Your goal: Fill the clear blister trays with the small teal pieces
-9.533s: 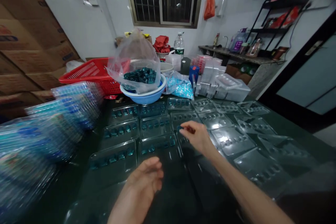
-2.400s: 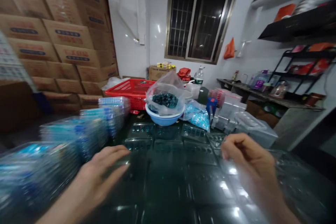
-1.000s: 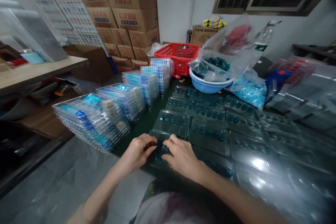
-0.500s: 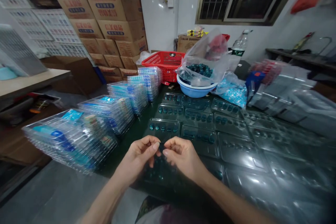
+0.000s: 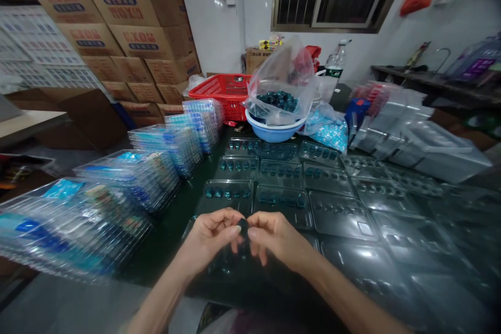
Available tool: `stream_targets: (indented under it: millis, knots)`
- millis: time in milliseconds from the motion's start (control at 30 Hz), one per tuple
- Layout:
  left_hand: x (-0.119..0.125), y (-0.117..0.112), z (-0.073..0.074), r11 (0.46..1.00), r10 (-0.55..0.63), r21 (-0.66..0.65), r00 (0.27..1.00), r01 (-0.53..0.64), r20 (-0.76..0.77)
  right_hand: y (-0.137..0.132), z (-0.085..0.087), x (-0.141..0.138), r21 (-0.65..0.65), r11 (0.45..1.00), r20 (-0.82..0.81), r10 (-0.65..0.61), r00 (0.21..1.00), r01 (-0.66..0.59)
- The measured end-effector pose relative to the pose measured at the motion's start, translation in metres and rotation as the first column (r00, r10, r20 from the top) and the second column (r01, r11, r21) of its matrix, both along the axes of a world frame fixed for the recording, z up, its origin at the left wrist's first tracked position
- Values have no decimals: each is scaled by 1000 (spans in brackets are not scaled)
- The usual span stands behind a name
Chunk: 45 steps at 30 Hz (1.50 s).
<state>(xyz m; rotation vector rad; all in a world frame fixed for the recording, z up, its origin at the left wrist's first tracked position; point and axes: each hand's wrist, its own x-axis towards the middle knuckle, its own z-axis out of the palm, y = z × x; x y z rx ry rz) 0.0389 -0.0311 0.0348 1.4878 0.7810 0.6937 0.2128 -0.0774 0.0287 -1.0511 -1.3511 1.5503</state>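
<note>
Lifted off the clear plastic tray (image 5: 235,257) of teal pieces (image 5: 225,271), left hand (image 5: 209,236) and right hand (image 5: 276,237) fingers pinch one small dark piece (image 5: 243,226).

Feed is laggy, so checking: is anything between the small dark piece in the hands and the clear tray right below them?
Nothing visible. The left hand and right hand pinch the small dark piece between their fingertips, directly above the clear tray; only their curled fingers partly hide that tray.
</note>
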Motion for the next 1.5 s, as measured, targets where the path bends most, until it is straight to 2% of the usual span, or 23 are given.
stream_targets:
  millis: [67,133,200,267,400,533,600,767,900,1000,1033,1067,1100,1133,1167,1233,1267,1333,1400,1467,1500]
  knots:
    - [1,-3,4,998,-1,68,996,7,-86,-1,0,0,-3,1000,-18,5,1000,-5]
    - [5,-7,9,973,23,231,978,27,-209,-2,-4,-4,-6,1000,-5,-14,1000,14]
    - [10,-11,14,905,79,419,943,68,-323,-3,-10,-9,3,998,49,-66,997,65]
    - [15,-12,16,848,129,519,910,104,-393,-4,-14,-14,38,990,114,-139,984,135]
    - [22,-11,16,839,133,527,889,134,-438,-6,-15,-17,187,944,223,-311,924,272]
    - [23,-9,13,841,165,532,892,96,-421,-12,-12,-12,321,884,303,-436,847,341]
    - [23,-9,12,844,191,533,892,63,-408,-16,-11,-9,315,881,312,-447,838,353]
    - [28,-15,13,853,221,522,909,-4,-354,-26,-10,-4,255,897,228,-419,879,361]
    - [32,-15,12,842,253,537,918,-53,-306,-32,-7,-1,261,881,210,-452,867,395]
    - [23,2,9,853,378,452,906,-260,-192,-49,2,8,302,848,220,-507,833,436]
    - [18,10,9,832,473,396,870,-388,-142,-57,5,12,310,834,213,-530,821,457]
    - [12,17,9,810,530,362,840,-461,-118,-65,9,17,304,824,197,-545,815,478]
    - [7,24,11,796,560,342,822,-499,-104,-73,11,23,275,825,169,-547,820,494]
    - [4,28,13,808,555,295,826,-510,-93,-79,13,27,219,838,129,-533,836,500]
    - [3,30,15,851,509,192,858,-489,-68,-84,14,30,148,856,79,-510,856,496]
    - [9,25,19,949,311,-52,951,-310,-3,-86,13,34,8,885,-29,-465,885,465]
    - [15,19,20,965,208,-172,977,-197,51,-84,12,35,-43,891,-71,-454,888,452]
    - [31,6,20,937,75,-350,985,-16,155,-78,11,34,-95,892,-114,-451,885,442]
    - [47,-7,18,884,34,-461,973,77,227,-73,13,34,-79,891,-103,-454,885,448]
    - [62,-16,15,848,12,-514,964,130,265,-70,15,34,27,874,-39,-484,874,485]
    - [68,-20,14,835,-2,-529,963,150,270,-69,15,34,114,847,-2,-522,853,518]
